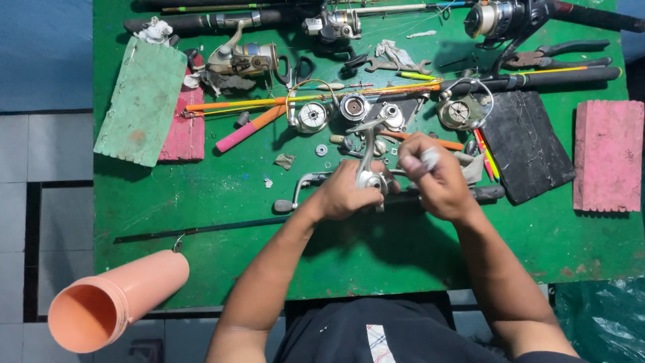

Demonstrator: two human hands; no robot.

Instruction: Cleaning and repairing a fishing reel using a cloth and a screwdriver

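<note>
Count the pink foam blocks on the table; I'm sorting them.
2: one pink foam block at the green table's right edge, another pink foam block at left, partly under the green foam block. More may be hidden.

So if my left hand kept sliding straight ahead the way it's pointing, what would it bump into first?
Your left hand points up and right across the green table. It already grips the silver reel body; beyond that, probably the small loose reel parts, though depth is unclear.

Two bare forearms, no sleeves, left hand, right hand, dark shirt near, perhaps a small checked patch
</note>
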